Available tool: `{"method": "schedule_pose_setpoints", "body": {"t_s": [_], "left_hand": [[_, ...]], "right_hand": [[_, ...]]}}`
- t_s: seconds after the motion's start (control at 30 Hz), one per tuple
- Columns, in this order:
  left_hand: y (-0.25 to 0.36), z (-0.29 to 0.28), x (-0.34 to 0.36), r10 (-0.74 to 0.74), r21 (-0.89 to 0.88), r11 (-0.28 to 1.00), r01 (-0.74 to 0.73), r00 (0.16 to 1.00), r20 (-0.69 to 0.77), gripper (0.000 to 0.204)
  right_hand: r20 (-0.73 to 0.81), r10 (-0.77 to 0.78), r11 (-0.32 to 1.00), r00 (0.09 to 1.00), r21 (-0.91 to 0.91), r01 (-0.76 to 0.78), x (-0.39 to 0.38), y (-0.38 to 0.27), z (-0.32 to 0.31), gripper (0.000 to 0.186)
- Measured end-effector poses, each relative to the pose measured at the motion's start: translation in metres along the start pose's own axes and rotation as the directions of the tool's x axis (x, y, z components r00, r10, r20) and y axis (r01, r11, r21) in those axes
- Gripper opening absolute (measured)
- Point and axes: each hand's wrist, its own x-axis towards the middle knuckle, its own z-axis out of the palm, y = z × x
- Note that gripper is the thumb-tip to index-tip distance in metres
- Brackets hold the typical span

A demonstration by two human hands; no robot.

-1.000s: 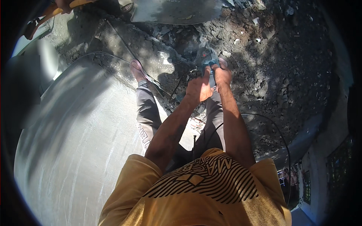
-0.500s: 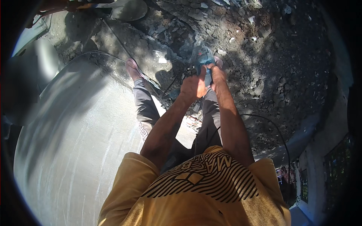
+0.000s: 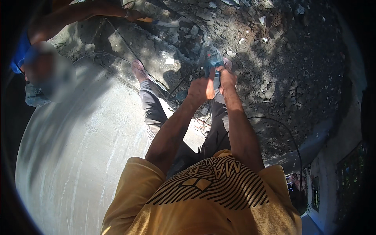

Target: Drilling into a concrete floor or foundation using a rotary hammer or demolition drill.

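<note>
Between my feet on the broken ground, a teal corded demolition hammer (image 3: 212, 57) stands roughly upright, its working end down in the rubble and hidden by its body. My left hand (image 3: 201, 89) is closed on a handle at its left side. Wrapped around its upper grip is my right hand (image 3: 227, 79). Pale dust hangs about the far side of the hammer.
A co-worker's arm (image 3: 74, 17) reaches in from the upper left, holding an orange-handled tool (image 3: 145, 19) over the rubble. A black cable (image 3: 288, 133) curves along my right. Smooth pale concrete (image 3: 82, 156) lies to the left, broken soil and chunks (image 3: 274, 78) to the right.
The co-worker's arm and head have come further into view at upper left, and their tool has moved right over the rubble. My hands stay on the hammer in nearly the same place.
</note>
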Motion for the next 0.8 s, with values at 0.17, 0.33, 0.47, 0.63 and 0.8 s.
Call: {"method": "schedule_pose_setpoints", "body": {"t_s": [0.17,0.33,0.47,0.63,0.8], "left_hand": [[0.003,0.001,0.004,0.006,0.022,1.000,-0.006,1.000,-0.027,0.091],[0.007,-0.002,0.008,-0.005,0.009,1.000,0.006,1.000,-0.025,0.091],[0.010,0.000,0.011,0.014,0.013,1.000,-0.013,1.000,-0.025,0.090],[0.016,0.003,0.011,0.029,0.007,1.000,-0.028,0.998,-0.047,0.091],[0.021,0.003,0.010,0.040,-0.022,0.999,-0.041,0.999,-0.010,0.092]], "right_hand": [[-0.027,0.017,0.999,0.999,0.042,-0.016,0.008,-0.003,-0.002,0.052],[0.019,0.028,0.999,0.999,0.018,-0.028,0.025,0.000,-0.003,0.053],[0.029,0.028,1.000,0.999,-0.010,-0.028,0.045,0.014,-0.009,0.062],[0.037,0.019,1.000,0.999,-0.021,-0.019,0.048,0.016,-0.018,0.061],[0.068,0.004,1.000,0.998,0.019,-0.005,0.049,0.020,-0.025,0.057]]}}
